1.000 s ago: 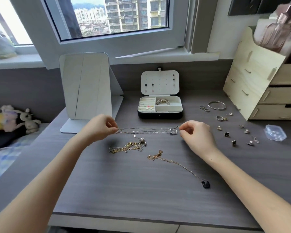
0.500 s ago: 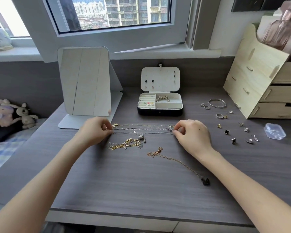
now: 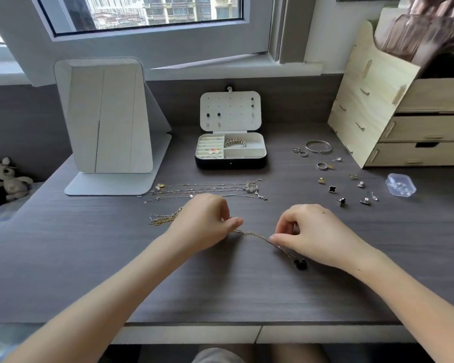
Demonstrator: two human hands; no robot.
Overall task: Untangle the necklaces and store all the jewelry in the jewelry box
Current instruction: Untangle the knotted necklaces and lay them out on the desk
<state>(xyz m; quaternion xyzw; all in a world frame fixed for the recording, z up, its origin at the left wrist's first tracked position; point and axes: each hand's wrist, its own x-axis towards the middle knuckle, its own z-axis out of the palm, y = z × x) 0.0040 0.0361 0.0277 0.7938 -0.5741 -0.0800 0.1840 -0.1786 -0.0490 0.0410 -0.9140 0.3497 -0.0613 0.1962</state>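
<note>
Untangling in progress: a person's left hand (image 3: pixel 205 221) and right hand (image 3: pixel 317 237) each pinch a fine chain (image 3: pixel 252 233) low over the grey table (image 3: pixel 220 289). Both grips are narrow, thumb and forefinger closed on the links, with a short stretch spanning between them. The chain's black pendant (image 3: pixel 300 264) rests on the table just below the right grip, toward the wrist. A gold tangle (image 3: pixel 161 219) lies just left of the left grip, partly hidden behind the hand; whether the held chain runs into it cannot be told. Silver necklaces (image 3: pixel 202 190), laid out straight, lie just beyond both grips, and the open jewelry box (image 3: pixel 231 163) sits farther beyond them. Loose rings and earrings (image 3: pixel 333 189) are scattered beyond and to the right of the right grip. The likely danger is a sharp pull: if the chain is snagged in the tangle, tension could tighten a knot or snap a link, and a sweeping wrist could drag the laid-out necklaces into a heap.
</note>
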